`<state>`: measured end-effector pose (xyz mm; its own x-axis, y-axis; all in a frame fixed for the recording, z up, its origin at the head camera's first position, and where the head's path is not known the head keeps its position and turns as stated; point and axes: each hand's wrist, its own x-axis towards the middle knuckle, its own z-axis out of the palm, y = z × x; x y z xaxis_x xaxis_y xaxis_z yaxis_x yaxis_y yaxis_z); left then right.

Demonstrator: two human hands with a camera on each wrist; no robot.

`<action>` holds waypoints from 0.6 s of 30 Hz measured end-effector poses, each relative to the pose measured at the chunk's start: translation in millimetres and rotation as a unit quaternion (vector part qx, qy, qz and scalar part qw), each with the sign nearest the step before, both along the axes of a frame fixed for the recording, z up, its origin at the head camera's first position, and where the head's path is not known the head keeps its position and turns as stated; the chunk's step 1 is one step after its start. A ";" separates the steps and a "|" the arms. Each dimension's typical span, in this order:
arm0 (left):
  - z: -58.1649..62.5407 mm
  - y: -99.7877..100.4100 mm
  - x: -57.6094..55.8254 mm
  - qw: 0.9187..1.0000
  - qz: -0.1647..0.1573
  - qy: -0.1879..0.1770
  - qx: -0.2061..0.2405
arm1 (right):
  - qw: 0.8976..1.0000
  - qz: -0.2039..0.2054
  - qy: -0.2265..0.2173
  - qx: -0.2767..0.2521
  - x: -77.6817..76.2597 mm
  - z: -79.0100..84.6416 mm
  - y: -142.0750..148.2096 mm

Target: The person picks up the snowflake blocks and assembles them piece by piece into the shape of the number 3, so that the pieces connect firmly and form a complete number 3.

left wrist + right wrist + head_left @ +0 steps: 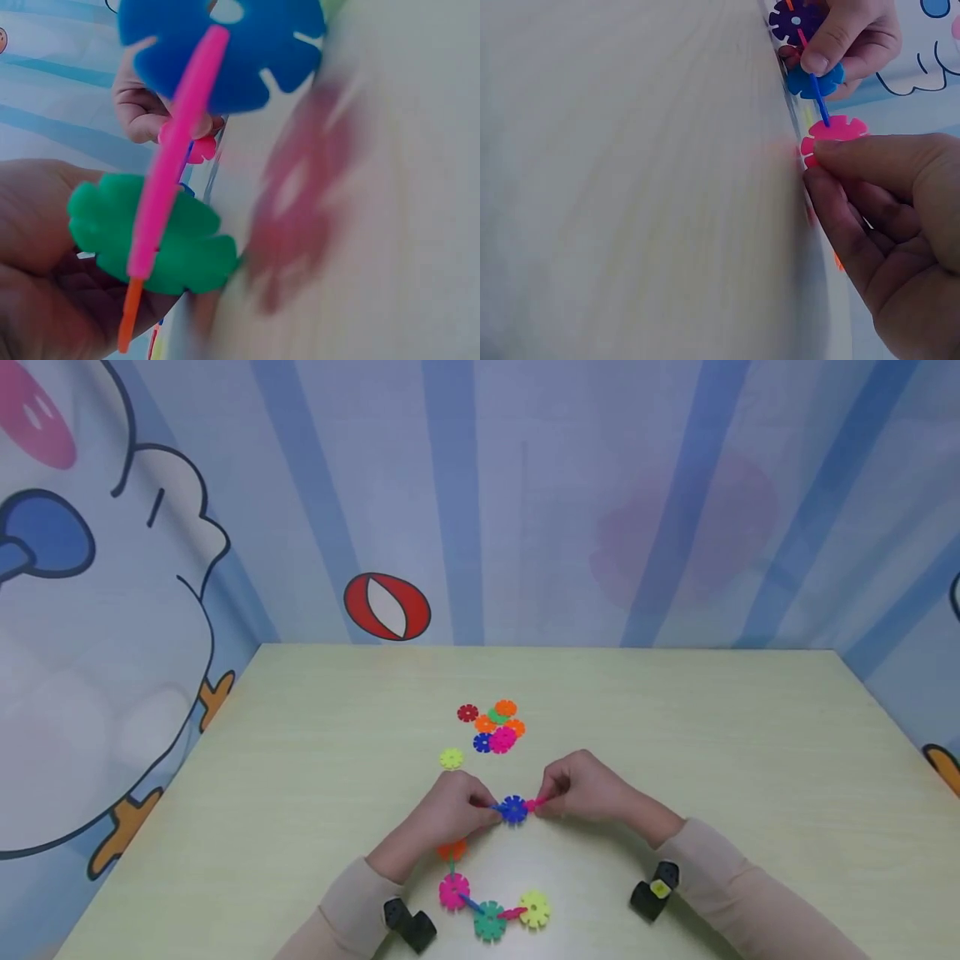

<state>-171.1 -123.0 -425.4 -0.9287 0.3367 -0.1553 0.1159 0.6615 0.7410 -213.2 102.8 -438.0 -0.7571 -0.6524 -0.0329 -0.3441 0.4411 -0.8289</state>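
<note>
My left hand [455,803] pinches a light blue notched plastic disc [816,80] between thumb and finger. A dark blue notched disc [513,810] is slotted to it and spans the gap between the hands. On its other side, my right hand [585,787] pinches a pink notched disc [841,129], which meets the blue one's edge; whether it is fully slotted I cannot tell. Below the left hand runs a joined chain: an orange disc [452,850], a pink disc [453,892], a green disc [490,922] and a yellow disc [535,910], with edge-on connecting discs. The left hand hides part of the chain.
Loose discs lie farther back on the pale wooden table [675,710]: a red one [467,713], a magenta one [503,740], a yellow one [451,758] and several others. A patterned curtain [555,527] stands behind the table.
</note>
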 end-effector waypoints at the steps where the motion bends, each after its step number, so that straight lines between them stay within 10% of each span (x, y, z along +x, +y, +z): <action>1: 0.0 0.0 0.4 1.000 -0.001 0.003 0.002 | 1.000 0.001 0.001 -0.004 0.5 -0.2 -0.3; 18: 1.7 -1.8 1.6 1.000 -0.017 0.002 0.013 | 1.000 0.000 -0.014 -0.009 2.3 0.0 -1.6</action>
<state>-169.5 -124.8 -423.7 -0.9170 0.3727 -0.1421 0.1420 0.6379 0.7569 -210.8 101.2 -438.0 -0.7563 -0.6528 -0.0432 -0.3198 0.4264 -0.8461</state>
